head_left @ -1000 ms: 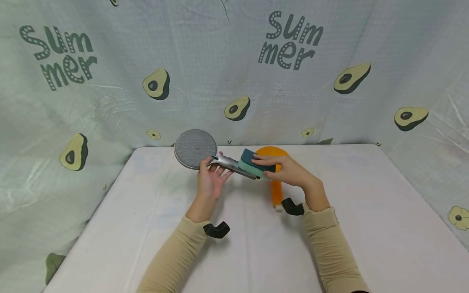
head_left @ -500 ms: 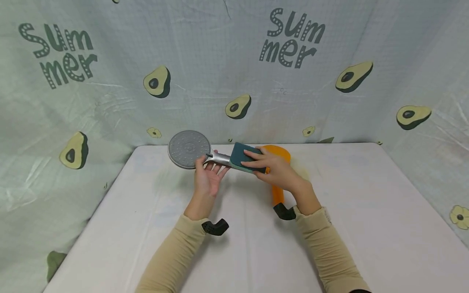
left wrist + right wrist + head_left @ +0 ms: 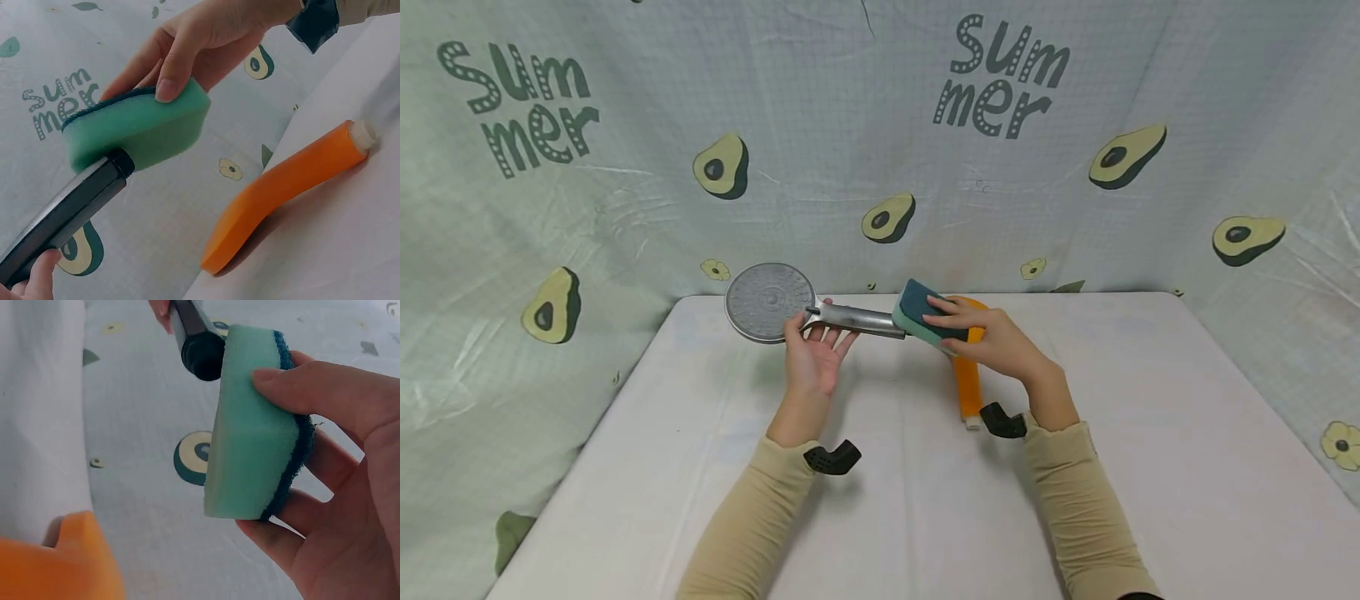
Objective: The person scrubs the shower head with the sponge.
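Note:
My left hand [image 3: 812, 367] holds a silver shower head [image 3: 770, 302] at its neck, thumb on the near side and fingers behind. The round grey nozzle face points toward the head camera, and the handle extends right. My right hand [image 3: 1002, 340] grips a sponge [image 3: 917, 310] with a light green foam body and a dark scouring layer. In the left wrist view the foam side of the sponge [image 3: 140, 128] lies against the threaded end of the handle [image 3: 65, 215]. Thumb on foam and fingers over the scouring layer show in the right wrist view.
Beyond my right hand, an orange round-headed thing with a handle [image 3: 967, 387] and a white end lies on the white-covered table [image 3: 880, 517]. An avocado-print curtain [image 3: 805, 125] hangs behind the table and at both sides.
The sponge slid left along the handle, then back right to its end. My left hand and the shower head have shifted left, and the handle now lies more level.

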The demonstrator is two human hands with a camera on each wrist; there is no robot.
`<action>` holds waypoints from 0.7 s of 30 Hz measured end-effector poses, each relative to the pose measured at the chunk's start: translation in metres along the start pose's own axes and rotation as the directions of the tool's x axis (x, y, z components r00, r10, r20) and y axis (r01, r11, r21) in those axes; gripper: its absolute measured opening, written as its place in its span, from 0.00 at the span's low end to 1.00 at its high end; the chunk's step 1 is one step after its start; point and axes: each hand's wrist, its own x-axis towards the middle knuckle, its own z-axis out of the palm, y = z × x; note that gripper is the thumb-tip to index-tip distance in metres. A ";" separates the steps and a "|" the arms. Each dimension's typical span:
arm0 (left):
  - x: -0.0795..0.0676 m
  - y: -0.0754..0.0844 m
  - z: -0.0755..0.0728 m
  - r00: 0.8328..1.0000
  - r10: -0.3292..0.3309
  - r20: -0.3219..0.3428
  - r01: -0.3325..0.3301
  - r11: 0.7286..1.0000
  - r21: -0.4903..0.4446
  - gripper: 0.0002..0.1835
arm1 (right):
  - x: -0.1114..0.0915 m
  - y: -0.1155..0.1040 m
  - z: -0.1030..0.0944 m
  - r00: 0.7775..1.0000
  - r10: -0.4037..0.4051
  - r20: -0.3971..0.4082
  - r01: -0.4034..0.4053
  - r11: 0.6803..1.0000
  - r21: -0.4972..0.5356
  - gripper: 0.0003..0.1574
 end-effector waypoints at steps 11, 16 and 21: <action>0.000 -0.004 -0.003 1.000 -0.016 -0.015 0.016 1.000 -0.003 0.25 | 0.003 -0.006 0.007 0.998 -0.029 0.052 0.028 0.999 0.020 0.26; 0.000 -0.008 -0.002 1.000 0.002 -0.008 -0.002 0.999 0.044 0.24 | 0.003 -0.006 0.007 0.999 -0.038 0.025 0.038 0.999 0.005 0.26; 0.000 -0.011 -0.003 1.000 -0.002 -0.017 0.003 0.998 0.069 0.23 | 0.003 0.002 0.005 0.999 -0.005 -0.047 0.002 0.999 -0.054 0.26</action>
